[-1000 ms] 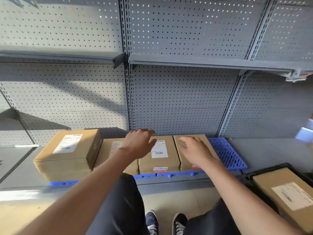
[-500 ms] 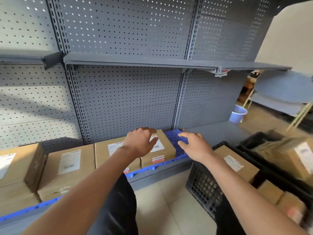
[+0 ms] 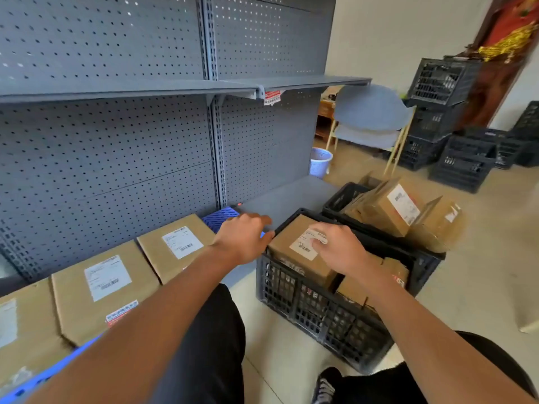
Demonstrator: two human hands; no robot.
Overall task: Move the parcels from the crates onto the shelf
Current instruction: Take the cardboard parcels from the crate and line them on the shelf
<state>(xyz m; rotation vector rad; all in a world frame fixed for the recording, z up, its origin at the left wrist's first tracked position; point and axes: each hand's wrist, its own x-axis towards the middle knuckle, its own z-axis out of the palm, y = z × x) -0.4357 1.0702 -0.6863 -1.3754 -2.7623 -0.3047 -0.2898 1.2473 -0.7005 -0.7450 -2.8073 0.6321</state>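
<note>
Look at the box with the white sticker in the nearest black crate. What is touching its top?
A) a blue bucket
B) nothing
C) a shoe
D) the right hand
D: the right hand rests its fingers on the label of the top parcel in the near crate.

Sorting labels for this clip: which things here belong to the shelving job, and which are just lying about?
Job: top parcel in near crate, far crate, shelf, shelved parcels, left hand, right hand.
Lying about: chair, bucket, stacked crates.
</note>
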